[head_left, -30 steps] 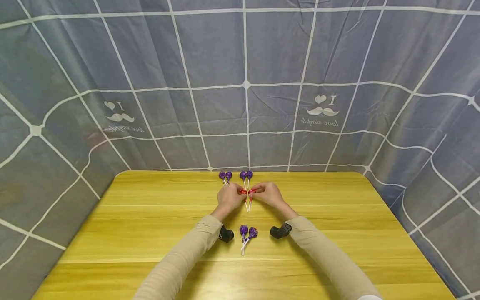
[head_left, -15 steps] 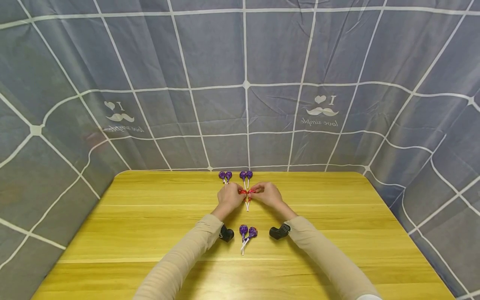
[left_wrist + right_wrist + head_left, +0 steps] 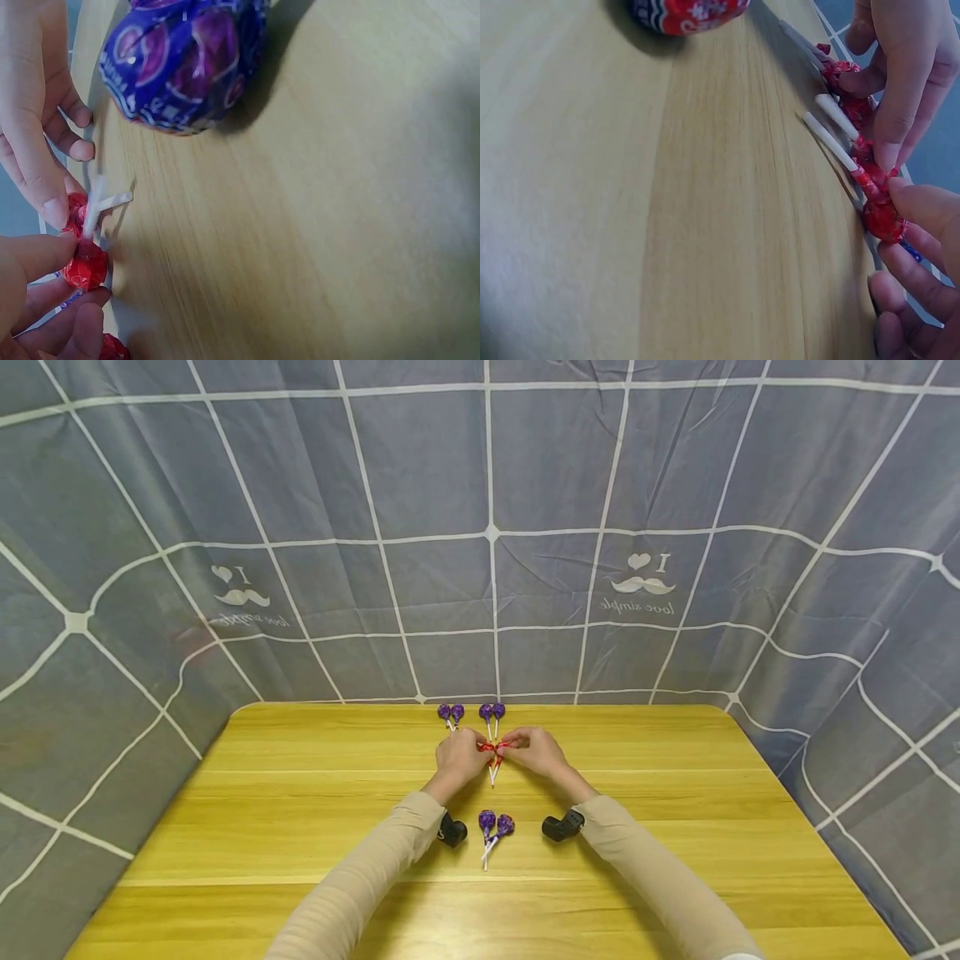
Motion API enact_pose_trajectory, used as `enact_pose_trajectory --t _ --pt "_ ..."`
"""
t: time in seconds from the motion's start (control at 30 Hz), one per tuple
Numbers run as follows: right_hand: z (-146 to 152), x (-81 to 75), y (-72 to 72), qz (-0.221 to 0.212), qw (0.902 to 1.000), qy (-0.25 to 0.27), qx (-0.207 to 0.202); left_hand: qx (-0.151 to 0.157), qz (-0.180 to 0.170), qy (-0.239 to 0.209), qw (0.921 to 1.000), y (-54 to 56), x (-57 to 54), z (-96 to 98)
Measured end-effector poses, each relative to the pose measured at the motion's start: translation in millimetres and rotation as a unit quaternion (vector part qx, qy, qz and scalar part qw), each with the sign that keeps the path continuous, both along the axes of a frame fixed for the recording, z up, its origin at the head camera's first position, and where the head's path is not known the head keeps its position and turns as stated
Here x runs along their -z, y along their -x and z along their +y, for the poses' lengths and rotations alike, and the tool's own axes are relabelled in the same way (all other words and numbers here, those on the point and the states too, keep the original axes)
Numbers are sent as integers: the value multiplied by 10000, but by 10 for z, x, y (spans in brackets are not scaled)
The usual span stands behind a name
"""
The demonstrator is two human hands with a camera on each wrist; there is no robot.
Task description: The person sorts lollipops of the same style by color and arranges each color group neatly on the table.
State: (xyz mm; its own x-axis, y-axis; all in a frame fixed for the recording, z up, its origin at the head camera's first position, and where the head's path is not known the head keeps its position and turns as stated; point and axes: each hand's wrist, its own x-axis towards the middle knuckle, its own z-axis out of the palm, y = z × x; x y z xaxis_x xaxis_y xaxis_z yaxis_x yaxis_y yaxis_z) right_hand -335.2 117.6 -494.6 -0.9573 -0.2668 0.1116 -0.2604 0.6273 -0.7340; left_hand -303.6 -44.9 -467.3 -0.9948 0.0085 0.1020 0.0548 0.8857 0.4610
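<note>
My left hand [image 3: 459, 755] pinches one red-wrapped lollipop [image 3: 86, 268] by its head. My right hand [image 3: 534, 752] pinches a second red lollipop [image 3: 76, 213] right beside it. Both lie with their heads away from me, and the white sticks [image 3: 494, 774] converge toward me, overlapping in the left wrist view. More red wrapping [image 3: 857, 111] with a white stick shows beneath my left hand in the right wrist view; in the head view that hand hides it. My fingers cover parts of both held heads.
Between my forearms, two purple lollipops [image 3: 487, 821] lie with crossed sticks. Farther off, a purple pair [image 3: 492, 710] sits just beyond my hands and another purple pair [image 3: 451, 712] to its left, near the wooden table's [image 3: 300, 752] back edge. A grey checked curtain [image 3: 435, 577] hangs behind.
The stick ends of the two red lollipops have drawn together at their near tips. Both hands keep their pinch and have barely moved; the purple lollipops stay put.
</note>
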Motion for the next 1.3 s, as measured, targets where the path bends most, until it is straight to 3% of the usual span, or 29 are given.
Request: enact_pose_trajectory --t 0.47,0.73,1.3 --pt "15 12 21 -152 9998 -25 -101 -7 -172 -163 9997 22 32 -44" --pt "6 -14 17 -230 9996 -44 -181 202 -224 -130 9995 24 32 -46" --pt "3 -46 26 -271 9993 25 -271 57 -231 -237 9994 32 42 -39"
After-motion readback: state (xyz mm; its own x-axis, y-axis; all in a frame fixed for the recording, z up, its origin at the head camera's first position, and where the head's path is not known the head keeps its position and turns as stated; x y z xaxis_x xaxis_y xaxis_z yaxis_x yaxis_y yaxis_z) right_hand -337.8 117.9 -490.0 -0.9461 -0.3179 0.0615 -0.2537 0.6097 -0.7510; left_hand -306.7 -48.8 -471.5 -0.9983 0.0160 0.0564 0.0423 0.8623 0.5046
